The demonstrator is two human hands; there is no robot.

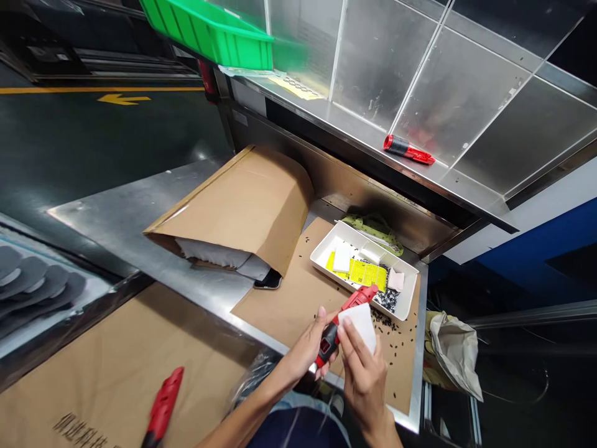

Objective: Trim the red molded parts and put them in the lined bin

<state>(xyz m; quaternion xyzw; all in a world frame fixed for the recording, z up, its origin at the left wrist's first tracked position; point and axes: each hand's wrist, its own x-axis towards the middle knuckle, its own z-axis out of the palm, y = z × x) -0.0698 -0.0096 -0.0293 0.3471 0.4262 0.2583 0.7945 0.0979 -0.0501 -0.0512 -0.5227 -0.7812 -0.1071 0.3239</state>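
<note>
My left hand [305, 348] is closed round the black grip of a red and black handheld tool [345, 314], its red tip pointing up and right toward a white tray [326, 246]. My right hand [361, 367] pinches a small white rectangular piece [360, 323] and holds it against the tool's side. Both hands hover over a brown cardboard sheet [289, 298] strewn with tiny black parts [392, 326]. The tray holds yellow labels [366, 272], white pads and a heap of small black parts.
A curled brown cardboard piece [242, 205] covers white sheets at centre left. A second red tool [408, 149] lies on the metal shelf; a third [163, 407] lies on cardboard at lower left. A green bin [209, 31] sits above. Grey insoles [37, 286] are stacked far left.
</note>
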